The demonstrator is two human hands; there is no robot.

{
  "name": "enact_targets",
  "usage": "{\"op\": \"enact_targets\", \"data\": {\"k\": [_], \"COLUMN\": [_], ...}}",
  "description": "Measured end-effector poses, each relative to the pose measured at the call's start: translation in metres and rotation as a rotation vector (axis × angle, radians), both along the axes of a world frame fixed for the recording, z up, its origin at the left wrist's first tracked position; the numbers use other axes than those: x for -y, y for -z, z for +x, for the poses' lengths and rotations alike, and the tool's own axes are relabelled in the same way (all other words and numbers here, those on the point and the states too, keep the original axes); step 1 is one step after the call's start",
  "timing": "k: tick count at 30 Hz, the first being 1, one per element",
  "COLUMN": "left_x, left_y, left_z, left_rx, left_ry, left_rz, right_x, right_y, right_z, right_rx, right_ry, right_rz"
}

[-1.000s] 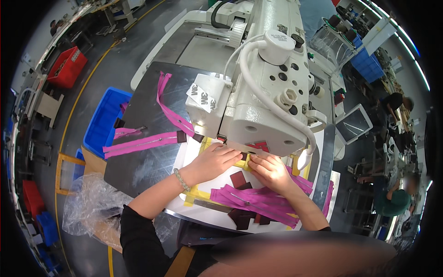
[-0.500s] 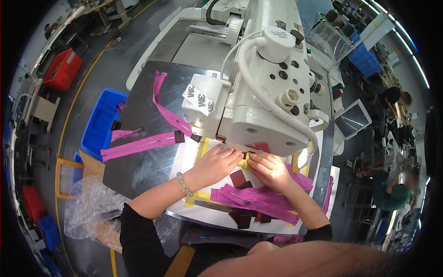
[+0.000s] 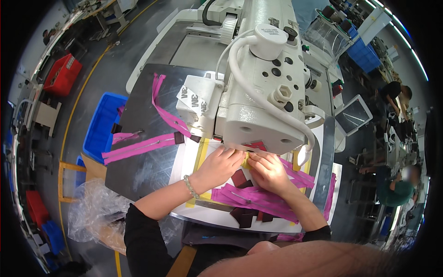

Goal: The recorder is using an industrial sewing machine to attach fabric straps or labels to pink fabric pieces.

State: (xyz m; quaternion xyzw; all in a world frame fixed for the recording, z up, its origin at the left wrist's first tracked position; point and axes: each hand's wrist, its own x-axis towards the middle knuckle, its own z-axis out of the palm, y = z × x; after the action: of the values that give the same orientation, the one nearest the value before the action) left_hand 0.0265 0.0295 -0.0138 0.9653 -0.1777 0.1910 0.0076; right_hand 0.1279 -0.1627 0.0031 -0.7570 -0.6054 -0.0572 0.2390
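Under the head of a white industrial sewing machine, my two hands meet with their fingertips almost touching. My left hand has its fingers bent and pressed together; my right hand is curled likewise. Both press at a small yellow-taped spot, and whatever lies under the fingertips is too small and hidden to name. Below my right hand and wrist lies a pile of magenta zippers on the white work sheet. A dark red fabric piece and several dark tabs lie near the zippers.
Left of my hands, magenta zippers with dark end tabs stretch over the metal table. A blue bin stands beyond its left edge, above crumpled clear plastic. A tilted screen stands right; people work farther off.
My hands stay at the same spot under the machine head, with only slight finger shifts. The whole view has shifted a little; the zippers lie as before.
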Motion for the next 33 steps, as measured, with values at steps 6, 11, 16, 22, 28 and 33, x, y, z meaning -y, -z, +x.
{"op": "enact_targets", "data": {"k": [6, 11, 16, 22, 28, 33], "left_x": [0.010, 0.024, 0.012, 0.000, -0.013, -0.013], "left_y": [0.003, 0.002, 0.011, 0.003, 0.003, 0.004], "left_z": [0.002, -0.001, 0.001, 0.000, -0.002, -0.009], "left_rx": [-0.017, 0.037, -0.022, -0.030, 0.004, -0.044], "left_ry": [-0.043, -0.139, -0.082, -0.050, 0.015, -0.110], "left_rz": [0.023, -0.020, -0.153, -0.119, -0.257, -0.336], "right_x": [-0.001, 0.004, -0.002, -0.014, -0.020, -0.018], "right_y": [-0.003, 0.000, 0.008, 0.001, 0.008, 0.008], "right_z": [-0.006, -0.012, -0.017, -0.026, -0.028, -0.030], "right_rx": [-0.013, -0.011, 0.069, 0.127, 0.198, 0.209], "right_ry": [0.023, 0.047, 0.099, 0.180, 0.201, 0.195], "right_rz": [0.021, 0.006, -0.037, -0.009, -0.012, 0.028]}}
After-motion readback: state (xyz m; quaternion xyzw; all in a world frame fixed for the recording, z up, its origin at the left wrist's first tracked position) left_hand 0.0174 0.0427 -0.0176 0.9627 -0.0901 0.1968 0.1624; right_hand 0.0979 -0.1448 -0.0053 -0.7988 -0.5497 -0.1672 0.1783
